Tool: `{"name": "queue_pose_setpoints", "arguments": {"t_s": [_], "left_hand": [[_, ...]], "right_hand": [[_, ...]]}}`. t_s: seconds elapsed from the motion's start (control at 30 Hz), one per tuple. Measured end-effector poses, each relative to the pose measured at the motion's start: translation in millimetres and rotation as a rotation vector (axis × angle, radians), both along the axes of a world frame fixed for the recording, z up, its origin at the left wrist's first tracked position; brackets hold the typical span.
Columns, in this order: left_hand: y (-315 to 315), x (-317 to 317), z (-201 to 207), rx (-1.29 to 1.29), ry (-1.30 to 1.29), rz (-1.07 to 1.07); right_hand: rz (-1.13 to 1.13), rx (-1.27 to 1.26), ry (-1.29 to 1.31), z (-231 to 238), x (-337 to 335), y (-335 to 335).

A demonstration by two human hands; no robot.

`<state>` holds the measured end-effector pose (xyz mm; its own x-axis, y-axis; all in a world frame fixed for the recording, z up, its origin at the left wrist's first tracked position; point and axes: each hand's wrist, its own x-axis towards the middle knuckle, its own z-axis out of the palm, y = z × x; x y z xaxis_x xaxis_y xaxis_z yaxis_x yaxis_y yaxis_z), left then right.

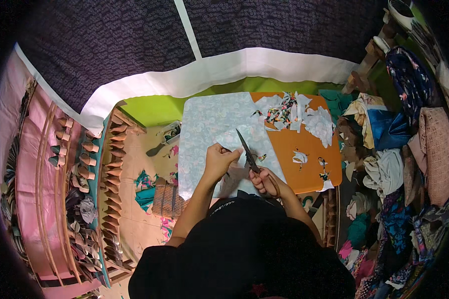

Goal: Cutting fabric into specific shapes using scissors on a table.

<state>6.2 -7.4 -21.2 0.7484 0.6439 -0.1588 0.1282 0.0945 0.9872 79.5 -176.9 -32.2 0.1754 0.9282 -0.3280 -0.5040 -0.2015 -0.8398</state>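
Over the table's near half, my right hand (267,183) is closed round the handles of a pair of dark scissors (247,149). Their long blade points up and away, toward the far side. Just left of the blade, my left hand (218,162) is closed in a pinch. What its fingers hold is too small and dark to make out. Beneath both hands a pale patterned cloth (199,119) covers the left part of the orange tabletop (283,144). Small dark bits show on the cloth beside my hands.
White and floral fabric scraps (284,112) lie at the table's far right. Smaller scraps (300,157) lie nearer. Racks of shoe lasts (113,182) stand left. Folded and crumpled fabrics (384,172) crowd the right. A brown woven bundle (169,201) sits on the floor. A dark curtain (134,45) hangs beyond.
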Motion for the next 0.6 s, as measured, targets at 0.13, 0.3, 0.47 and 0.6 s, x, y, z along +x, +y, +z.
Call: {"name": "queue_pose_setpoints", "arguments": {"t_s": [0.13,0.3,0.47,0.6], "left_hand": [[4.1,-0.9,-3.9,0.017,-0.001,-0.016],[-2.5,-1.1,16.1,-0.085,-0.046,-0.102],[0.8,-3.9,12.7,-0.106,-0.049,-0.131],[-0.5,-4.5,15.1,-0.046,0.009,-0.161]], "right_hand": [[0.020,-0.003,-0.018,0.9,0.9,-3.4],[-0.027,-0.036,0.003,-1.4,1.1,-0.8],[0.041,-0.044,-0.087,13.2,3.6,-3.5],[0.039,-0.048,-0.112,4.6,6.2,-4.7]]}}
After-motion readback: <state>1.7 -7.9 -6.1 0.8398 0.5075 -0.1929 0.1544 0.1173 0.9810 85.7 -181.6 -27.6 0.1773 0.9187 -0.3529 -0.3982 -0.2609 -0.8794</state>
